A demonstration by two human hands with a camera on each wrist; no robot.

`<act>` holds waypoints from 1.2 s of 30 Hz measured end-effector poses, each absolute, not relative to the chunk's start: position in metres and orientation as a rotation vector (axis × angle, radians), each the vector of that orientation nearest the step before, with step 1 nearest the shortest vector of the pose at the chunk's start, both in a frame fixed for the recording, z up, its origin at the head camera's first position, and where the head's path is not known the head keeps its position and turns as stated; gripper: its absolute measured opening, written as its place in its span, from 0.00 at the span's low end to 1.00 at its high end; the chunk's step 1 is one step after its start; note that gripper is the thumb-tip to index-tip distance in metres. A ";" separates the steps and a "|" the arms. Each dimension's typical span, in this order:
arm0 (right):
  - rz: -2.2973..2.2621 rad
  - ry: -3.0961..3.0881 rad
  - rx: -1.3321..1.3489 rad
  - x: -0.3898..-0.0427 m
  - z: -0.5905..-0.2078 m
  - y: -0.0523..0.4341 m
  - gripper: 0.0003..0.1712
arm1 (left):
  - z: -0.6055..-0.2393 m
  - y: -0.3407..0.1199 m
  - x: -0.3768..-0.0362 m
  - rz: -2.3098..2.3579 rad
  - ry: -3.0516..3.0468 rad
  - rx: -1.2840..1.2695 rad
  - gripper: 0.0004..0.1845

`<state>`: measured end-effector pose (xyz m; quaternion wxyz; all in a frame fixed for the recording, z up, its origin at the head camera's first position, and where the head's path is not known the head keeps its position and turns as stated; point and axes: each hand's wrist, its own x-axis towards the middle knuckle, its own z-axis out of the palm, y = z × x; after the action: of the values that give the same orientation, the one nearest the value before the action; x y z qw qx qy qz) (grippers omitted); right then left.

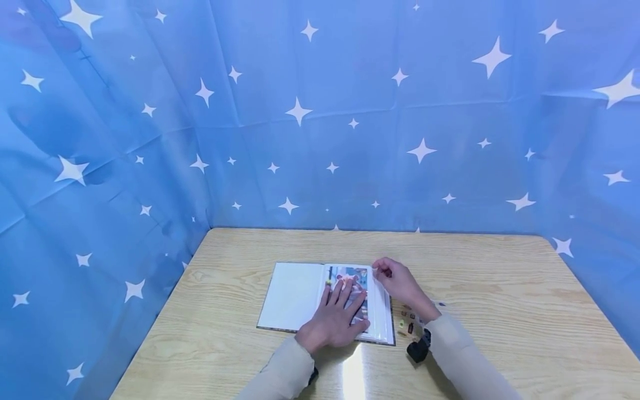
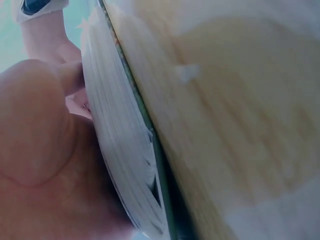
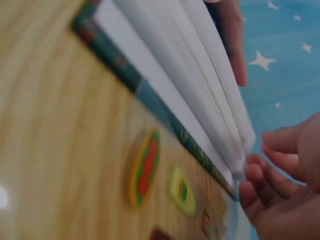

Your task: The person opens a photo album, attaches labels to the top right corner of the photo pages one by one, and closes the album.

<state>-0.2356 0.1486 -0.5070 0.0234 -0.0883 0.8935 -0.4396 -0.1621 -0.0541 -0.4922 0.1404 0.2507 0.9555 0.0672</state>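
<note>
- Album (image 1: 292, 294) lying open, well in from your desk's (image 1: 220, 300) far edge, between its left and right edges.
- Your left hand (image 1: 336, 323) rests flat on the picture (image 1: 361, 278), fingers spread apart!
- Your right hand (image 1: 400, 284), fingers curled, pinches the page (image 1: 381, 314) at its far right corner.
- Stickers (image 3: 145, 167) lie just beside the album's right edge.

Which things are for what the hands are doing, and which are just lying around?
Seem part of the job:
open book
picture under the left hand
right hand at the page corner

Probably just there:
sheet of little colourful shapes
table
starry curtain
</note>
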 end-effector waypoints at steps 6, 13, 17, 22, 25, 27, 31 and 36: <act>-1.225 2.843 -0.389 -0.222 -0.500 0.154 0.16 | -0.493 -0.054 -0.162 0.189 2.777 0.714 0.35; -1.028 2.880 -0.628 -0.210 -0.503 0.160 0.25 | -0.497 -0.053 -0.163 0.208 2.776 0.719 0.35; -0.926 2.838 -0.674 -0.204 -0.504 0.164 0.31 | -0.496 -0.053 -0.162 0.204 2.779 0.728 0.35; -0.831 2.787 -0.732 -0.201 -0.505 0.169 0.36 | -0.494 -0.055 -0.161 0.231 2.776 0.746 0.35; -0.829 2.764 -0.712 -0.201 -0.505 0.171 0.36 | -0.492 -0.057 -0.162 0.282 2.757 0.750 0.35; -0.832 2.750 -0.695 -0.201 -0.505 0.171 0.36 | -0.492 -0.058 -0.163 0.305 2.744 0.754 0.36; -0.821 2.730 -0.664 -0.201 -0.504 0.172 0.36 | -0.491 -0.061 -0.164 0.295 2.733 0.790 0.44; -0.819 2.716 -0.670 -0.202 -0.502 0.173 0.37 | -0.488 -0.064 -0.164 0.240 2.748 0.853 0.54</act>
<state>-0.2020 0.1731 -0.5023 0.1132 -0.2284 0.9258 -0.2791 -0.1642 -0.0644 -0.4881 0.1267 0.2929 0.9441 0.0824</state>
